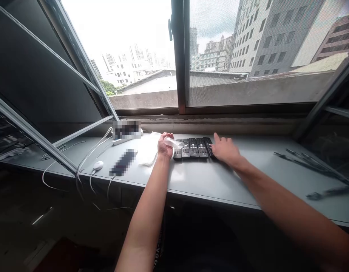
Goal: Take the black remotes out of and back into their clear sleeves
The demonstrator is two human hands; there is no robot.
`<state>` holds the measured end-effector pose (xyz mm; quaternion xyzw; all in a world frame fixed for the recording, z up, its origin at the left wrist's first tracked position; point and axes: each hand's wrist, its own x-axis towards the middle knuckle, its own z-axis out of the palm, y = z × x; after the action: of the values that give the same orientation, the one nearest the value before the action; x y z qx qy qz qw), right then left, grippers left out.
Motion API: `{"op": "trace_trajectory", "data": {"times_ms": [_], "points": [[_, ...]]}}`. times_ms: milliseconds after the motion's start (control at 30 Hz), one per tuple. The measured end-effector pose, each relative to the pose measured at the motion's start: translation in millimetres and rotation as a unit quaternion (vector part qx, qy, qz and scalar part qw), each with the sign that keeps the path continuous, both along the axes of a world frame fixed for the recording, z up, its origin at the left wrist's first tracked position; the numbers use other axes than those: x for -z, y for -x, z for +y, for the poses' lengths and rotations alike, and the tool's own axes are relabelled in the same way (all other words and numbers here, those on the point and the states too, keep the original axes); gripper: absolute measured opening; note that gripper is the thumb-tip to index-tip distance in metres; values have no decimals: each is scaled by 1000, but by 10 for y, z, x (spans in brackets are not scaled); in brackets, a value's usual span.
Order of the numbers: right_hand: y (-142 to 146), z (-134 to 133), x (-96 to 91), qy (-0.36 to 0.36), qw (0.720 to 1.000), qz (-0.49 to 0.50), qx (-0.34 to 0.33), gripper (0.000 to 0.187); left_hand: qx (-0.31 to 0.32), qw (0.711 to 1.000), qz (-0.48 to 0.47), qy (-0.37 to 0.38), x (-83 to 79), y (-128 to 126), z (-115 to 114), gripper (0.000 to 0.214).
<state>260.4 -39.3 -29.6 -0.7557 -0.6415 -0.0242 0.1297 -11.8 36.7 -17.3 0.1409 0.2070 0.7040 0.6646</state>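
Observation:
Several black remote controls lie side by side in a row on the grey window ledge. My left hand is closed around a small clear plastic wrapper at the left end of the row. My right hand rests flat with fingers spread on the rightmost remote.
A white cloth or bag lies left of my left hand. Further left are a blurred dark device, a white power strip, a white mouse-like puck and trailing cables. Dark rods lie at the right. An open window frame leans in at left.

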Motion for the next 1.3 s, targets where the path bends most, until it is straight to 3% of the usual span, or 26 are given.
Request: {"op": "trace_trajectory", "data": {"times_ms": [300, 433, 533, 633, 800, 867, 900, 967, 1033, 1167, 1300], "points": [[-27, 123, 21, 35, 991, 115, -53, 56, 0, 1000, 3, -10, 36, 15, 31, 17], [-40, 150, 24, 38, 986, 161, -31, 53, -3, 1000, 5, -14, 43, 17, 34, 21], [-99, 167, 2, -14, 966, 259, 2, 45, -4, 1000, 6, -8, 43, 14, 37, 19], [-111, 170, -59, -37, 904, 427, 2, 24, -10, 1000, 22, -5, 46, 9, 41, 19], [57, 101, -211, -12, 823, 565, -53, 12, -13, 999, 30, -4, 47, 6, 41, 15], [145, 43, -264, 39, 693, 715, -83, 14, -14, 999, 29, -4, 48, 9, 37, 16], [184, 11, -286, 68, 641, 759, -91, 22, -14, 999, 29, -5, 49, 10, 36, 16], [251, -52, -321, 109, 573, 805, -112, 37, -13, 999, 29, -10, 52, 13, 34, 18], [300, -106, -345, 137, 525, 828, -138, 42, -12, 999, 28, -14, 56, 13, 35, 19], [364, -170, -367, 161, 470, 853, -159, 33, -8, 1000, 26, -12, 50, 8, 35, 19], [419, -181, -370, 134, 478, 863, -99, 11, -10, 1000, 27, -7, 30, 6, 18, 19]]}}
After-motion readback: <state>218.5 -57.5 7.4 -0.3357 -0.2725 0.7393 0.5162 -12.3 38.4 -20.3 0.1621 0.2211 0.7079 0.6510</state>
